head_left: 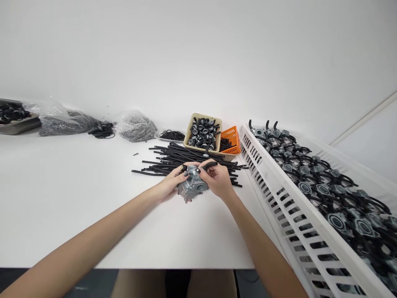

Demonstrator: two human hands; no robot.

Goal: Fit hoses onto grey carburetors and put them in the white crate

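While both hands work at the middle of the desk (77, 207), stock runs along its far side. From the left: a metal tray (18, 129) of black parts, a clear bag of small grey parts (63, 124), a black coil (104, 130), a second clear bag (135, 128), and a heap of thin black rubber rings (171, 135).

Left hand (169, 185): grip closed around a die-cast carburetor body (190, 192), held at centre in front of the hose pile. Can't tell if it touches the desk.

Right hand (218, 179): grip pinched almost shut on a short black rubber hose (210, 165), right at the casting. Looks like the hose is at a spigot, but the fingers block the view, so not sure it's seated.

Behind the hands, a wide pile of loose black hoses (161, 165) remains, so plenty is left. A tan basket (201, 117) holds grey fittings with black parts, and an orange basket (233, 133) holds black pieces.

Far right, a white slatted crate (310, 219) is packed with finished-looking carburetors (322, 189), black hoses attached, so a large batch is done.
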